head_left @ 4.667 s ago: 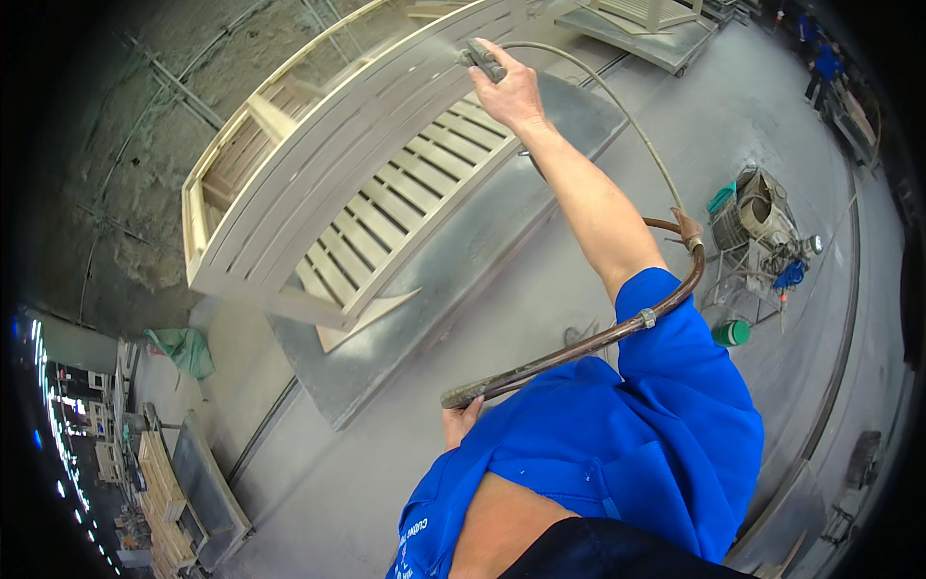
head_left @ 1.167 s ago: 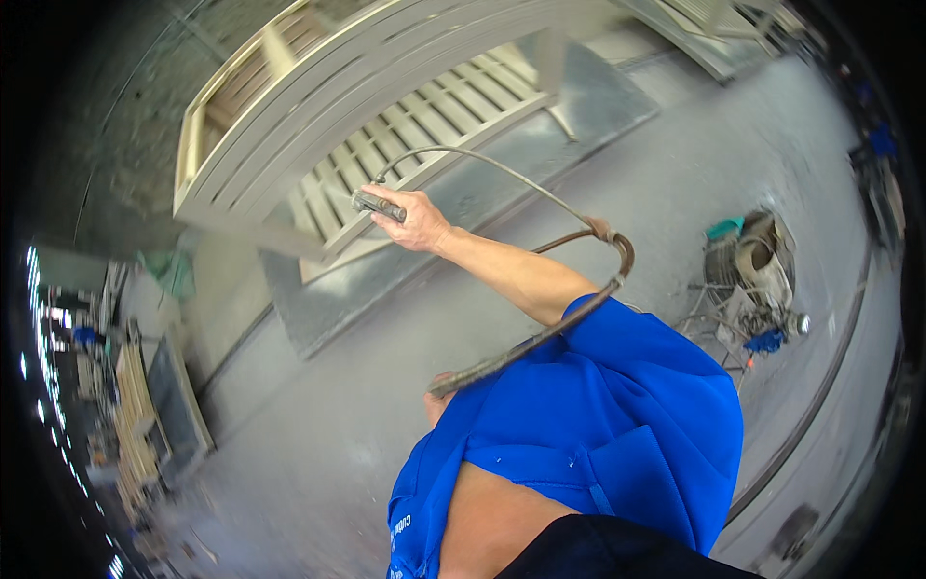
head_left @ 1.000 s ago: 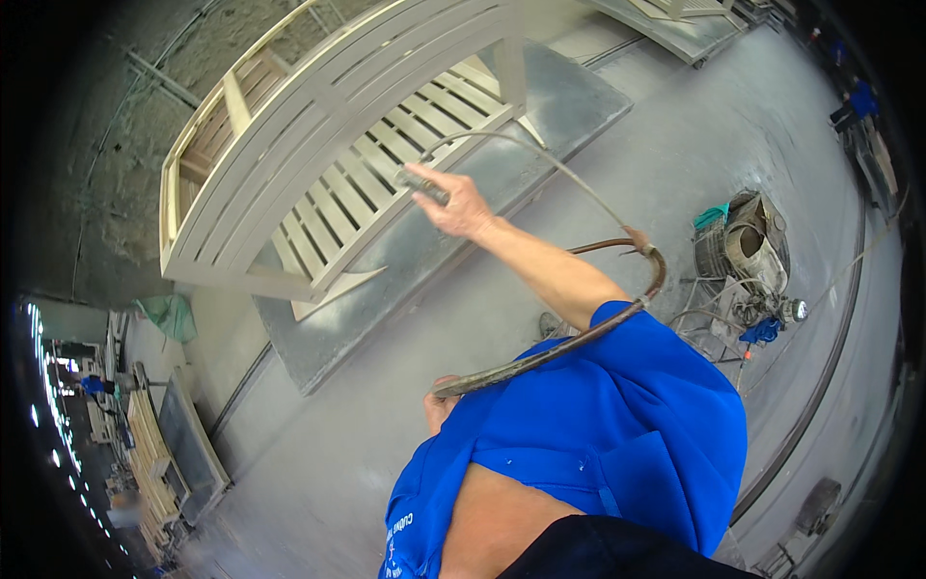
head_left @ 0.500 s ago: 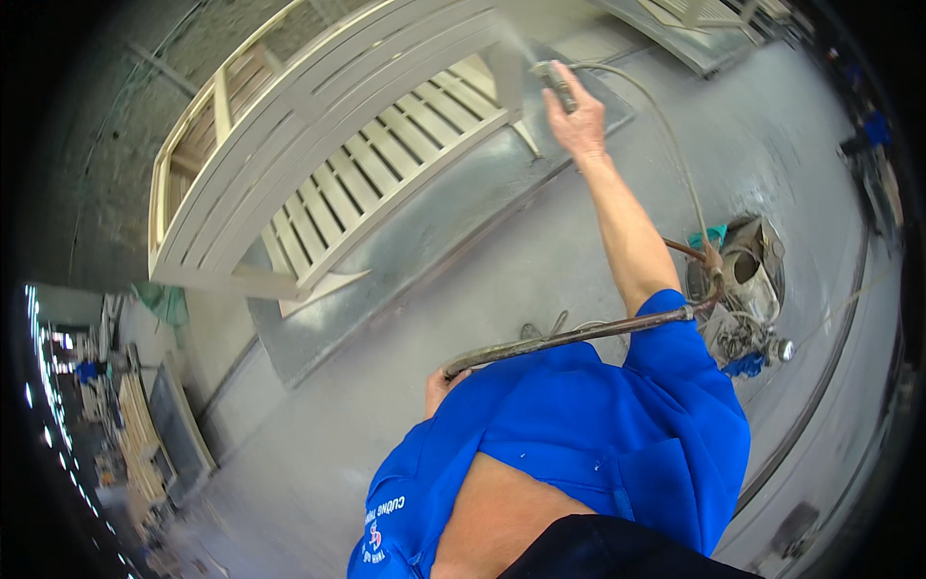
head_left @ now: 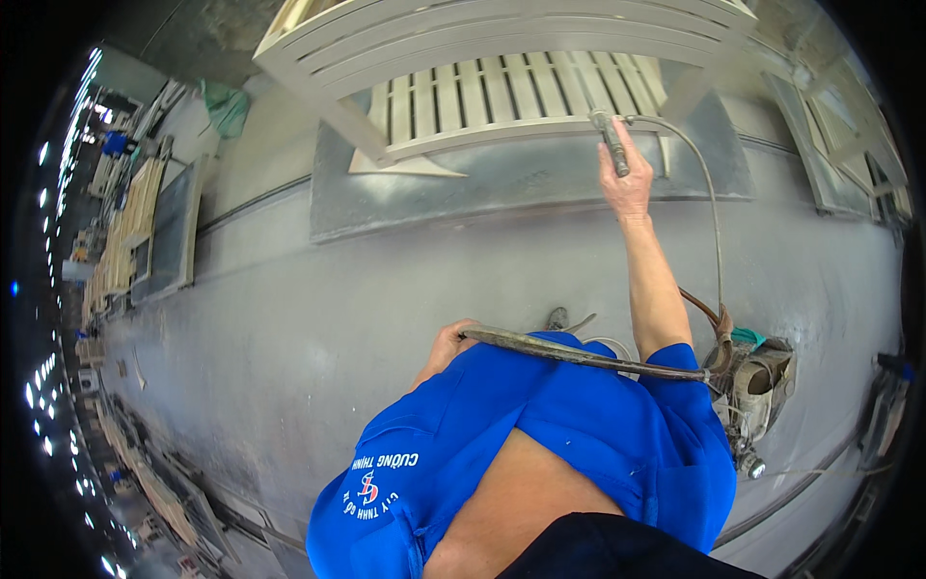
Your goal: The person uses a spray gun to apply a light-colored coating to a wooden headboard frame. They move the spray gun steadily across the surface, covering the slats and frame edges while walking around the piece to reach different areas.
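My right hand (head_left: 627,183) is stretched out, closed around a spray gun (head_left: 610,143) just in front of a pale slatted wooden bench (head_left: 511,92). A thin hose (head_left: 712,193) loops from the gun down to the right. By my waist my left hand (head_left: 449,345) is closed on the end of a thick, paint-stained hose (head_left: 579,355), its fingers partly hidden. That hose runs across the front of my blue jacket (head_left: 579,405) and bends near my right elbow. The bench stands on a grey metal-like sheet (head_left: 434,207).
Right of me sits a paint-crusted container (head_left: 757,381) with a green cloth (head_left: 748,337) beside it. Another slatted wooden piece (head_left: 849,145) leans at far right. Pale wooden frames (head_left: 145,212) and a green sheet (head_left: 225,108) lie to the left.
My view has turned, so the bench now lies more level across the top. The spray gun has gone from the backrest's right end to the seat's front edge. My left hand keeps its hold.
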Demonstrator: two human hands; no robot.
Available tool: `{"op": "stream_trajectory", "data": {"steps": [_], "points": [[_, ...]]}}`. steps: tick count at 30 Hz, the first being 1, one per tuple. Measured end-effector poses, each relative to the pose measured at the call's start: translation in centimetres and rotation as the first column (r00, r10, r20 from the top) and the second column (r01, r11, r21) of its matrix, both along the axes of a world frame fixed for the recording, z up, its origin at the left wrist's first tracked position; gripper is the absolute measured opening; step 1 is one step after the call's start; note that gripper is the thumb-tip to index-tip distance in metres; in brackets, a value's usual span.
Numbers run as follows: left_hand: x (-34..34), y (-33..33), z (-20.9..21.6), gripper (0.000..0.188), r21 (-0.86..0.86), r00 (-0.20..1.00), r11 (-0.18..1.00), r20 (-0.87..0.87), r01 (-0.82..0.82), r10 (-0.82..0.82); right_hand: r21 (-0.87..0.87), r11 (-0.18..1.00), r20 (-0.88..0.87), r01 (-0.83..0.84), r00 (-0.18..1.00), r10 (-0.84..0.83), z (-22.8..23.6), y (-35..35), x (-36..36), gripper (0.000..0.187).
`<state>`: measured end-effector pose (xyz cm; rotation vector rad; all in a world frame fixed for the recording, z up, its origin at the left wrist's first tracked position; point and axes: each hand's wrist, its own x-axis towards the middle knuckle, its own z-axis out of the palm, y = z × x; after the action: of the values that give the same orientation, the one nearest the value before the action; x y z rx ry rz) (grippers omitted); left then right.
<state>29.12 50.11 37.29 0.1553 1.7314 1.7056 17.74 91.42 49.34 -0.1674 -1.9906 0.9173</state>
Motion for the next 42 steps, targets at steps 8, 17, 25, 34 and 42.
{"op": "stream_trajectory", "data": {"steps": [8, 17, 25, 34, 42], "points": [[1.6, -7.4, 1.0, 0.014, -0.048, 0.977, 0.986, -0.149, -0.160, 0.151, -0.130, 0.921, -0.046, -0.368, 0.930, 0.365, -1.8, -17.1, -8.2, 0.052], [3.0, -9.5, 0.9, 0.012, -0.163, 0.933, 0.919, -0.075, -0.359, 0.352, -0.336, 0.775, 0.042, -0.535, 0.813, 0.580, -2.7, -24.7, -12.7, 0.052], [0.7, -6.5, 1.0, 0.012, -0.192, 0.988, 0.972, -0.090, -0.139, 0.123, -0.331, 0.907, 0.016, -0.260, 0.959, 0.281, -3.5, -12.1, -7.0, 0.051], [-2.9, 3.6, 5.6, 0.012, -0.251, 0.980, 0.959, -0.112, 0.130, -0.163, -0.289, 0.954, 0.019, 0.084, 0.996, -0.082, -2.2, 6.2, 0.8, 0.049], [-3.5, 9.1, 5.8, 0.007, -0.266, 0.957, 0.938, -0.124, 0.224, -0.264, -0.206, 0.917, -0.019, 0.342, 0.935, -0.354, 0.0, 17.4, 6.0, 0.050]]}}
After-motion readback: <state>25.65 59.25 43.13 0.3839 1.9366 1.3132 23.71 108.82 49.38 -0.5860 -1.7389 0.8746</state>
